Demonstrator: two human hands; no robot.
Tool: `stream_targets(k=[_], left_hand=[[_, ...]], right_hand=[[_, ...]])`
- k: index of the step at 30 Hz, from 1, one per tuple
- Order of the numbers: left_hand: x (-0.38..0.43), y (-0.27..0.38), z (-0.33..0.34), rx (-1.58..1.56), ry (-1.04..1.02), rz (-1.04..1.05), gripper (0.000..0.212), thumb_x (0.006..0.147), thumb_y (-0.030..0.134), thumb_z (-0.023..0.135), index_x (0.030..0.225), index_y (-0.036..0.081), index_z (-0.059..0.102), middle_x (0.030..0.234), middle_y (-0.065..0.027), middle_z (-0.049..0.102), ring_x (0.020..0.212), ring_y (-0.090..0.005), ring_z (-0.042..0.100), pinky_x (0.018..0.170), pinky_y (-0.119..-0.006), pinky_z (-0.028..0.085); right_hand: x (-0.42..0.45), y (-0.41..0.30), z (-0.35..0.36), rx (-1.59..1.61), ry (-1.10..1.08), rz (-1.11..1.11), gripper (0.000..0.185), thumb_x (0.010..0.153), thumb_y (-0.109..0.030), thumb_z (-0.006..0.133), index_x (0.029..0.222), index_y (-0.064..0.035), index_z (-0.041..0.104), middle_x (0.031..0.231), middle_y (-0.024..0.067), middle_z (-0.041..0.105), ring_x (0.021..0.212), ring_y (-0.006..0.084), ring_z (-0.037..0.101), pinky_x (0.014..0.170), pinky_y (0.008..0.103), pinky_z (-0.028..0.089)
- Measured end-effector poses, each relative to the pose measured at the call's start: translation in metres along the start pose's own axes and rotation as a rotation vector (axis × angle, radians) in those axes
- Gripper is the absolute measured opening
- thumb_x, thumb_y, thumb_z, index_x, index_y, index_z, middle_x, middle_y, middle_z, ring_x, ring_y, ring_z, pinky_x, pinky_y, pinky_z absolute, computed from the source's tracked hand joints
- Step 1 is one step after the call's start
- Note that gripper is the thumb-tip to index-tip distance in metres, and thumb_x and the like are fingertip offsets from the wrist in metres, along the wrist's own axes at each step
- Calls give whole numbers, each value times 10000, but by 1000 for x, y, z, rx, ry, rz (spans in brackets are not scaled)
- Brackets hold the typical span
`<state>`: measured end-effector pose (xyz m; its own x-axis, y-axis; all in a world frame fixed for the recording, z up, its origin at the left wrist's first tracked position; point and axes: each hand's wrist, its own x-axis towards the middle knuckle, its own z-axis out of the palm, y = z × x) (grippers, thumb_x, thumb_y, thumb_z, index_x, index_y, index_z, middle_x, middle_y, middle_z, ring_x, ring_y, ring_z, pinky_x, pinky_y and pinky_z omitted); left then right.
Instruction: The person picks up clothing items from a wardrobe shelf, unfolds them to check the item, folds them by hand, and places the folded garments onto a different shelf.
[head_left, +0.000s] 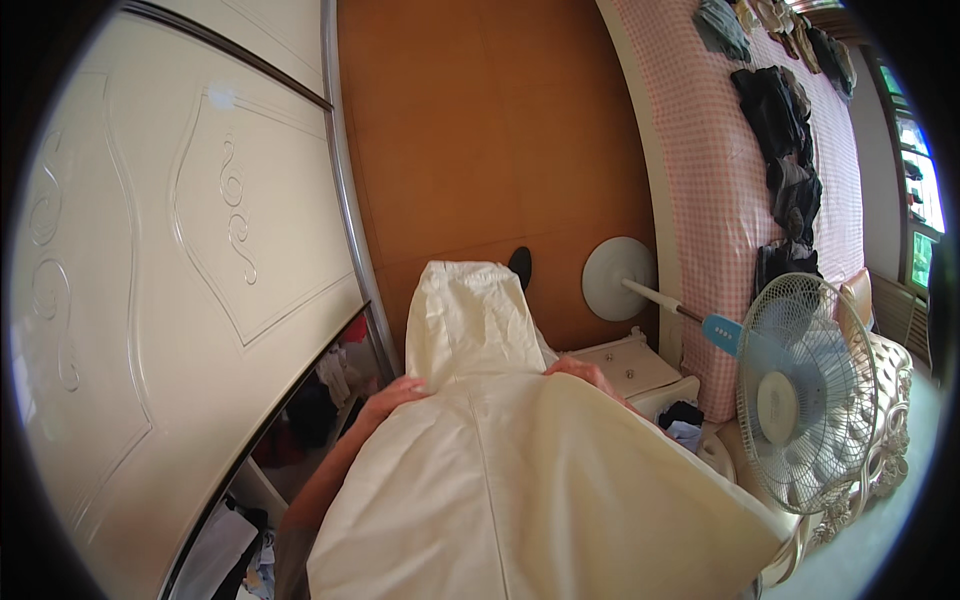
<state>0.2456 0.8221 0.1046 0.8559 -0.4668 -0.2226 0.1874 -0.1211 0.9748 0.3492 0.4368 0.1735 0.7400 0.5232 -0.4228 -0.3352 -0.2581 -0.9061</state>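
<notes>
A cream strapless dress (480, 435) hangs before me, its narrow bodice pointing away and its wide skirt spreading toward me, with a seam down the middle. My left hand (395, 395) grips the dress's left edge near the waist. At the opposite edge, my right hand (587, 372) holds the fabric, with its fingertips on the waist seam. Fabric covers part of both hands and most of the right forearm.
Left stands a cream wardrobe (172, 247), partly open on stored clothes. A standing fan (806, 394) is at the right, by a white nightstand (615, 364). Folded clothes (776, 112) lie on a pink checked bed (705, 165). A dark shoe (520, 267) shows on the floor.
</notes>
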Motion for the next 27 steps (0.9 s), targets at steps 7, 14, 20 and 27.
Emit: stream_targets(k=[7,14,20,27], left_hand=[[14,53,15,-334,53,-748,289,932,133,500,1192,25,565,1058,-63,612,997,-144,550,890,-286,427],[17,-8,30,-909,382,-891,305,897,160,539,1127,-34,584,1023,-100,647,883,-176,623,809,-297,483],[29,14,33,-1074,429,-1050,313,885,202,594,1092,-32,608,1013,-86,655,869,-150,625,792,-284,488],[27,34,26,-639,35,-997,316,868,197,637,1089,-27,603,994,-48,655,861,-89,600,772,-250,478]], right_hand=[[14,-3,-11,387,-153,513,252,770,-84,637,1000,19,634,806,15,629,833,101,569,730,266,467],[51,49,2,756,181,643,303,752,-10,599,1048,57,588,952,76,616,872,172,602,760,285,482],[51,28,5,1038,44,924,297,879,-82,580,1113,98,551,1059,138,626,939,228,623,873,362,493],[41,-1,-3,227,-267,756,236,874,-128,616,1059,19,623,915,47,660,830,95,601,754,270,497]])
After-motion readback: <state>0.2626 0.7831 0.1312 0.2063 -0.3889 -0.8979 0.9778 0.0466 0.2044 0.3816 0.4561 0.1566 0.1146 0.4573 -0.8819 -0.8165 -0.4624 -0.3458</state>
